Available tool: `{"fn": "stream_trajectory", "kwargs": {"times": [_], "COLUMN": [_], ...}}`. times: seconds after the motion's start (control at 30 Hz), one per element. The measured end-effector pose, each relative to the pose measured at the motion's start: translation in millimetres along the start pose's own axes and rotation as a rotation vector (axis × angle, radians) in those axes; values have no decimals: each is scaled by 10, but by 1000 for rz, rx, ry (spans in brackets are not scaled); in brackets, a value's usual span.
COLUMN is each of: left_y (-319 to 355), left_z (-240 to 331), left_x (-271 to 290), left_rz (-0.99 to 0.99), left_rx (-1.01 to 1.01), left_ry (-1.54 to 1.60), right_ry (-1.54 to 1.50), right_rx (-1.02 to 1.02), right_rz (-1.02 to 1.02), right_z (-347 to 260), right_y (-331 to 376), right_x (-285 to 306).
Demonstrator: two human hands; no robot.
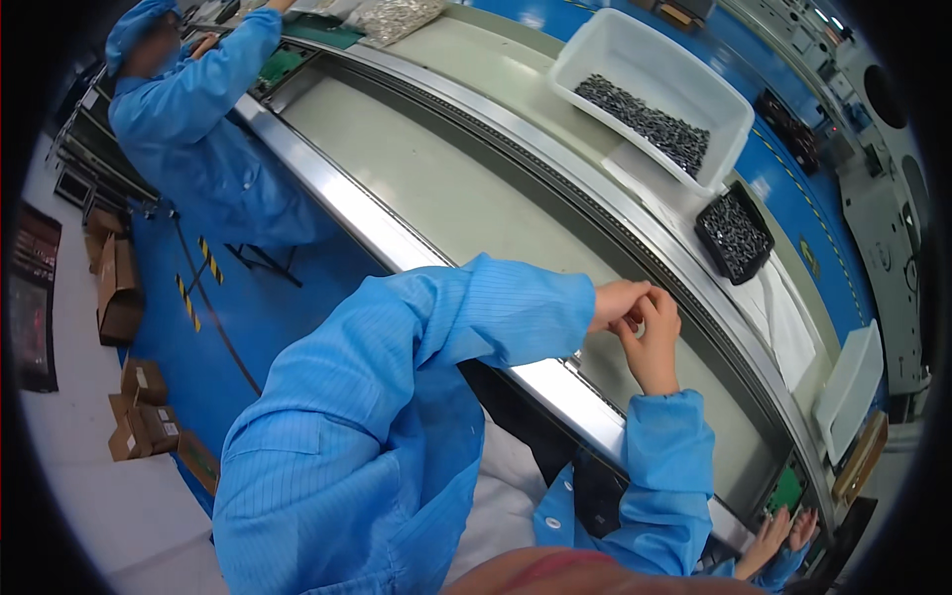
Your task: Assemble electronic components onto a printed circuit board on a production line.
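Observation:
My left hand [617,302] and my right hand [654,345] meet over the long pale-topped line [446,188], at its right half. The fingers of both are bent and pressed together at the tips. Anything they pinch is too small or too well covered to make out. Blue sleeves cover both my forearms. Beyond the far rail [635,256], a black tray [734,233] of small dark parts is the nearest container to my hands.
A large white bin [650,94] of small dark parts stands on the far ledge, with a clear bag [397,18] left of it. At far left a co-worker [198,119] stands near a green circuit board [281,65]. Another person's hands [778,535] are at lower right, by another green board [786,491].

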State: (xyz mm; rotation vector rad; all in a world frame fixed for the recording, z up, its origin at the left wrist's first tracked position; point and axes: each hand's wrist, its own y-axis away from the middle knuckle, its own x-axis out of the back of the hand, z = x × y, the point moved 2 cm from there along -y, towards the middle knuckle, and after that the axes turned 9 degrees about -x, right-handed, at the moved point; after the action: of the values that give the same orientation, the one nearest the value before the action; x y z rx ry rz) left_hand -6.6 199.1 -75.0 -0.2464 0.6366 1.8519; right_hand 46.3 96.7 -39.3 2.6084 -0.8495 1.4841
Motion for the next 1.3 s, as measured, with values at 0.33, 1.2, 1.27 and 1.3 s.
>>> {"fn": "stream_trajectory", "kwargs": {"times": [0.33, 1.2, 1.27, 1.3], "left_y": [91, 83, 90, 91], "left_z": [-6, 86, 95, 100], "left_x": [-96, -101, -99, -99], "left_rz": [-134, -120, -124, -110], "left_rx": [-30, 22, 18, 26], "left_ry": [61, 129, 132, 127], "right_ry": [0, -492, -498, -491], "right_rx": [-113, -266, -270, -244], "right_rz": [-95, 32, 25, 65], "right_z": [122, 432, 439, 463], "right_y": [9, 75, 65, 48], "right_x": [101, 140, 136, 156]}}
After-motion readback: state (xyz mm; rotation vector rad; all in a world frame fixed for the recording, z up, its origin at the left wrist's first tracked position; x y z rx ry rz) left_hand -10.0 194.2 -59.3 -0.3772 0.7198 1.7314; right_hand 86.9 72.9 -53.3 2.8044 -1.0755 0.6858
